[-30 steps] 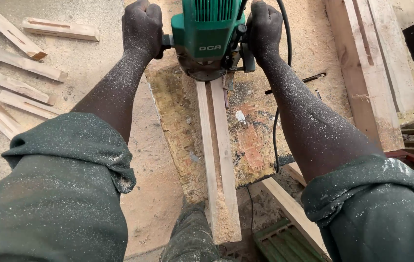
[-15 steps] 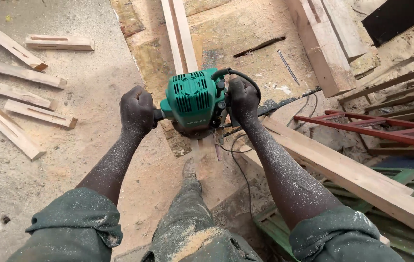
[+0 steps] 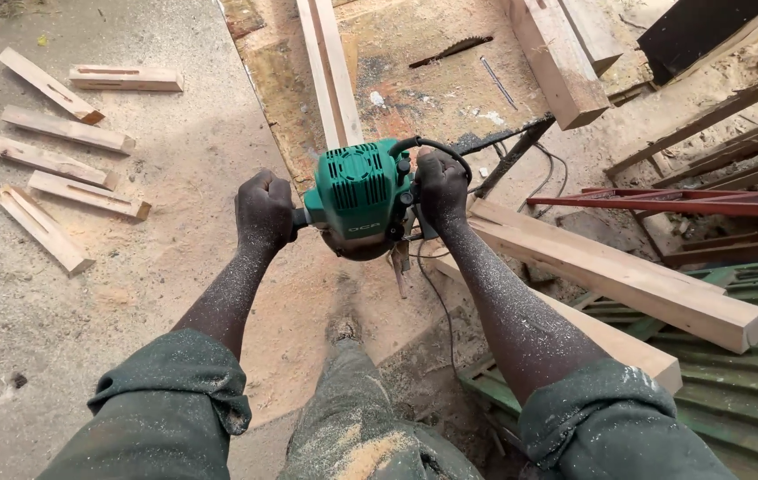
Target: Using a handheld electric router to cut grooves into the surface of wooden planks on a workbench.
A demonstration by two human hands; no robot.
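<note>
The left hand (image 3: pixel 264 209) and right hand (image 3: pixel 441 185) have fingers closed tight on the side handles of the green router (image 3: pixel 359 197), which looks heavy and rigid.

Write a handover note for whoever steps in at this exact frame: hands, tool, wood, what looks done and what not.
Left hand and right hand each grip a side handle of the green router, held off the long strip lying on the sawdust-covered board. Its cord hangs by the right arm. Six slotted wood pieces lie on the ground to the left. Heavy beams lie right. Whether the strip is finished cannot be told.
</note>
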